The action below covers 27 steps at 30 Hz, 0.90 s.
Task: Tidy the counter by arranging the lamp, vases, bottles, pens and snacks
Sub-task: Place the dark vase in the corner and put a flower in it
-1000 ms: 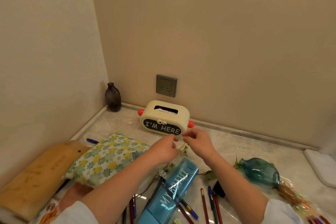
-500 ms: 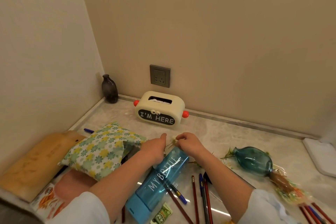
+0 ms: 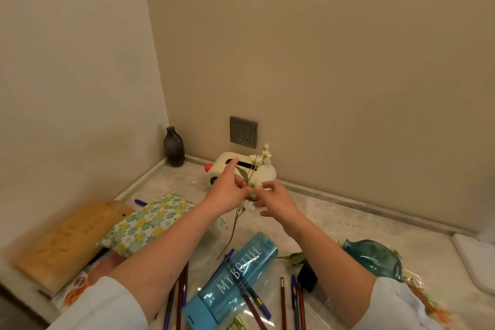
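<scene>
Sprig of white blossoms on a thin green stem [image 3: 263,155] is held up off the bench between our two hands, just in front of the cream tissue box [image 3: 267,173]. Our left grip [image 3: 227,190] pinches the stem about midway, forefinger straight. Our right grip [image 3: 276,198] has its fingertips at the blossoms just beside it; whether they pinch or only touch, we cannot tell.

The sprig's long axis runs steeply: blossoms up and towards the back wall, bare stem end down towards us, near the cap end of the blue translucent bottle lettered MY BOTTLE [image 3: 235,276], which lies on its side. The small dark brown vase [image 3: 174,147] stands upright in the corner, beyond and left of the left grip, which is the nearer to it. The teal glass vase [image 3: 375,257] lies on its side beside our right forearm. We judge the stem end must lead into whichever neck is chosen.

Red and blue pens and pencils [image 3: 282,300] lie scattered round the bottle, a floral cloth pouch [image 3: 144,222] to the left. The pale marble bench [image 3: 348,222] meets beige walls, with a grey socket [image 3: 243,132] behind.
</scene>
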Motion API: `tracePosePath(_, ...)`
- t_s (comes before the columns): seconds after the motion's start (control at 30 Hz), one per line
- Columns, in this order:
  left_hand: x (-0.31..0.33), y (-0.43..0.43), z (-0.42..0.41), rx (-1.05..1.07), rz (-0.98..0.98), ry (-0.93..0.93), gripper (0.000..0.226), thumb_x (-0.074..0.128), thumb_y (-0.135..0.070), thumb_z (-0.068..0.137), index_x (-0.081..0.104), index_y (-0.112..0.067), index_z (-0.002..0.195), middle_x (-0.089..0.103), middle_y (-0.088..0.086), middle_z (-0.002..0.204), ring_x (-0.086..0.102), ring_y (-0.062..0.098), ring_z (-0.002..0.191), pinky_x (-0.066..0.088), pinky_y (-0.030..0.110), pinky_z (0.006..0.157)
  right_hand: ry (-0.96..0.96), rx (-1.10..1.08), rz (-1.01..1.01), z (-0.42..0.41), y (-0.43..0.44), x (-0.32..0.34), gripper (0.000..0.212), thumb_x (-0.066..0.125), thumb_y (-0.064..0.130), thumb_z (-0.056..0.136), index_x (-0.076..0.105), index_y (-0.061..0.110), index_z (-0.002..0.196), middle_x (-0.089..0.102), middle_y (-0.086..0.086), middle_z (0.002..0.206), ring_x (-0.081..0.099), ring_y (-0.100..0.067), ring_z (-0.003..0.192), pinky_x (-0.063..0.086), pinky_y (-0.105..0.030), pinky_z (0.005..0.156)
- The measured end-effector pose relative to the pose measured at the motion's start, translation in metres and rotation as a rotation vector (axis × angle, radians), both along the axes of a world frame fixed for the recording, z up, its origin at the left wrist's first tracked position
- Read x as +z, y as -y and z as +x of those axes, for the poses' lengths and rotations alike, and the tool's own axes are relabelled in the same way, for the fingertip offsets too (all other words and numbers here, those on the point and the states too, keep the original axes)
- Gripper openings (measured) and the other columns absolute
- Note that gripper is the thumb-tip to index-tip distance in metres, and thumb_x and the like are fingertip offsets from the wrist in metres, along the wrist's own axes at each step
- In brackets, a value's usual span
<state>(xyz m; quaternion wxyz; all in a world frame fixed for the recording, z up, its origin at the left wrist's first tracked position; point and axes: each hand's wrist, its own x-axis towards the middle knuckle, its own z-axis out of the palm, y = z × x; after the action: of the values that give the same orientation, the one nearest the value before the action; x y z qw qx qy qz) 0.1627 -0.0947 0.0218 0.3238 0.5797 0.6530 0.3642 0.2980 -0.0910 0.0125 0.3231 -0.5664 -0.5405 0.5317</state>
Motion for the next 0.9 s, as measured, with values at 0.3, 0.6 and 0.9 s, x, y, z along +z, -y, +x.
tracePosePath(0.3, 0.041, 0.016, -0.026, 0.184, 0.175, 0.329, 0.082, 0.069, -0.003, 0.083, 0.025, -0.021, 0.15, 0.07, 0.002, 0.094, 0.068, 0.016, 0.088, 0.056, 0.038, 0.087, -0.238, 0.108, 0.138, -0.028, -0.013, 0.056, 0.03, 0.059, 0.025, 0.094, 0.06, 0.018, 0.123, 0.069, -0.003, 0.098, 0.063, -0.013, 0.08, 0.052, -0.026, 0.065)
tracePosePath(0.6, 0.056, 0.015, -0.078, 0.244, 0.283, 0.462, 0.085, 0.068, 0.001, 0.083, 0.021, -0.021, 0.151, 0.074, 0.002, 0.087, 0.07, 0.015, 0.085, 0.058, 0.031, 0.083, -0.198, 0.253, 0.2, -0.086, -0.032, 0.083, 0.031, 0.067, 0.02, 0.089, 0.064, 0.013, 0.119, 0.069, 0.0, 0.084, 0.062, -0.006, 0.065, 0.051, -0.021, 0.057)
tracePosePath(0.9, 0.079, -0.033, -0.165, 0.286, 0.352, 0.432, 0.052, 0.074, -0.007, 0.079, 0.055, -0.02, 0.126, 0.076, -0.001, 0.086, 0.072, 0.013, 0.087, 0.058, 0.038, 0.086, -0.141, 0.288, 0.354, -0.174, -0.078, 0.113, 0.02, 0.064, 0.021, 0.091, 0.067, 0.015, 0.11, 0.07, -0.002, 0.097, 0.064, -0.012, 0.087, 0.049, -0.022, 0.066)
